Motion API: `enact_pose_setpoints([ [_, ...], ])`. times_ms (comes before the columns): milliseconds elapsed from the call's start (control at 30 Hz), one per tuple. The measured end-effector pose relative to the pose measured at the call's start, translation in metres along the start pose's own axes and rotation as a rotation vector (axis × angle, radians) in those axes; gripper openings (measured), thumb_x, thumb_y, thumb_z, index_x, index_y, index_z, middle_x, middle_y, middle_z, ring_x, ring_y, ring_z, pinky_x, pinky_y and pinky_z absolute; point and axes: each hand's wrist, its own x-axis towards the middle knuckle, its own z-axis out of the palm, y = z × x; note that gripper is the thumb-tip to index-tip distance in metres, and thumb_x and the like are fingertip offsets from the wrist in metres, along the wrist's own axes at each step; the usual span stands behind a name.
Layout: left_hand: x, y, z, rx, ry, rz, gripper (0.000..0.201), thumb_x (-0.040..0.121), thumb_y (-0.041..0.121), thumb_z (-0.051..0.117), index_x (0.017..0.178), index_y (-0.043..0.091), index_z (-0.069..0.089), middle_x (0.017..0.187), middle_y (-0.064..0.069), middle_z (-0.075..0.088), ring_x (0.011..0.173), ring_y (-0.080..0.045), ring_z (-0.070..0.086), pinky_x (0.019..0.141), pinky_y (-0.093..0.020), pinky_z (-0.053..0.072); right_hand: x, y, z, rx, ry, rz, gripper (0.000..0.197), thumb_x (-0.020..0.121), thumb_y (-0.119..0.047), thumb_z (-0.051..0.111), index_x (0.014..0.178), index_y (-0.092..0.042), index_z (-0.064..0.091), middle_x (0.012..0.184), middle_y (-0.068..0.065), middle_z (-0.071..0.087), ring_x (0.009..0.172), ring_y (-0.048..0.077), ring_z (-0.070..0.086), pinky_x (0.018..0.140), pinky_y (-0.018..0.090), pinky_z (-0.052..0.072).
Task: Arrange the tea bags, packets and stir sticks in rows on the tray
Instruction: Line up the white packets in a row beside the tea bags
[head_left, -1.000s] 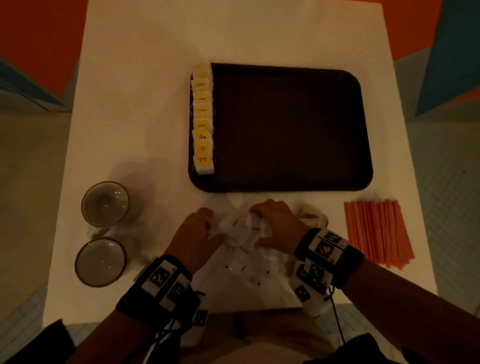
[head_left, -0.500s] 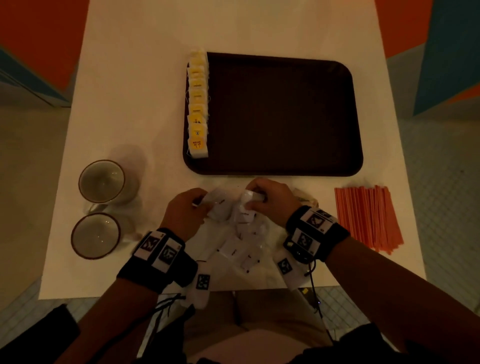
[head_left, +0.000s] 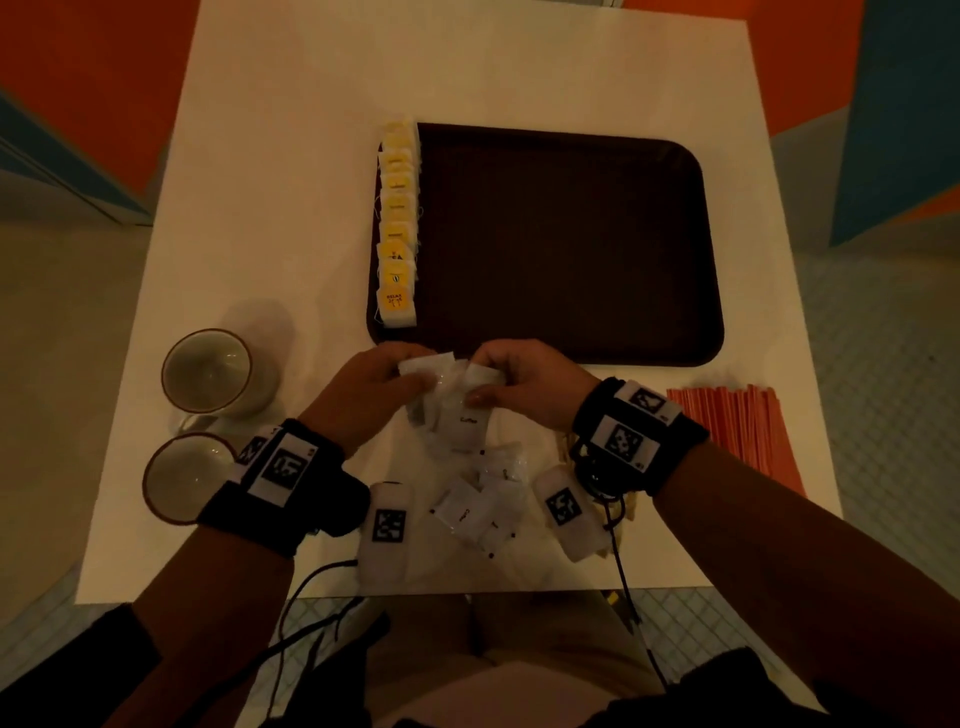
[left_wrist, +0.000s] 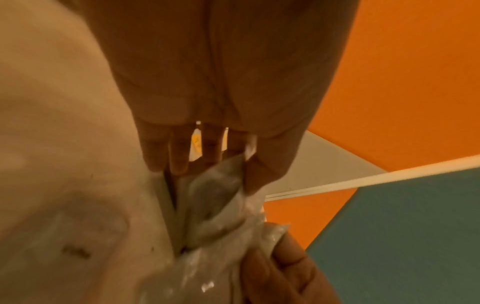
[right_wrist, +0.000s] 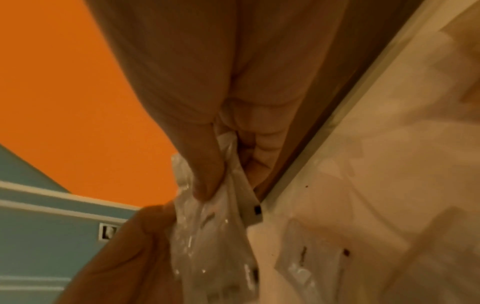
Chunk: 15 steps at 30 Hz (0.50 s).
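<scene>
A dark brown tray (head_left: 571, 239) lies on the white table, with a row of yellow-tagged tea bags (head_left: 397, 234) along its left edge. Just below the tray's near edge, my left hand (head_left: 374, 384) and right hand (head_left: 514, 384) both grip a bunch of white and clear packets (head_left: 457, 405) lifted off the table. In the left wrist view the fingers (left_wrist: 179, 156) pinch the crinkly packets (left_wrist: 215, 195). In the right wrist view my thumb (right_wrist: 205, 174) presses the clear packets (right_wrist: 207, 226). More packets (head_left: 478, 504) lie loose below the hands. Orange stir sticks (head_left: 737, 431) lie at the right.
Two empty cups (head_left: 208, 374) (head_left: 182, 478) stand at the table's left side. The table's near edge (head_left: 467, 595) runs close behind my wrists. Orange and teal walls surround the table.
Both hands have lifted from the packet pile toward the tray's near edge, now holding a bunch of packets between them. The loose pile below has thinned.
</scene>
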Motion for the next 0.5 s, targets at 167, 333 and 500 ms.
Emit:
enact_pose_setpoints([
  [167,-0.003,0.015,0.026,-0.696,-0.037,-0.189,0.027,0.092,0.009,0.035,0.1,0.025,0.055,0.096,-0.005,0.063,0.083,-0.021,0.062,0.064,-0.031,0.055,-0.001,-0.007,0.001,0.109,0.087,-0.016,0.017,0.08,-0.011,0.067,0.094,-0.004,0.061,0.093,0.012,0.066,0.087,0.027,0.063,0.082,0.04,0.054],
  [333,-0.004,0.02,0.038,-0.84,-0.185,-0.147,0.028,0.092,0.029,0.04,0.116,0.024,0.054,0.107,-0.003,0.068,0.094,-0.022,0.066,0.079,-0.036,0.057,0.001,-0.01,0.003,0.093,0.264,-0.093,0.019,0.079,-0.007,0.067,0.098,-0.003,0.063,0.107,0.004,0.048,0.087,0.012,0.056,0.072,0.018,0.055],
  [500,-0.005,0.013,0.047,-0.835,-0.15,-0.164,0.031,0.085,0.038,0.048,0.11,0.023,0.058,0.094,0.0,0.072,0.084,-0.016,0.071,0.071,-0.032,0.059,0.002,-0.014,0.002,0.016,0.334,-0.147,0.014,0.085,-0.013,0.061,0.097,-0.008,0.067,0.096,0.006,0.058,0.088,0.02,0.059,0.081,0.034,0.051],
])
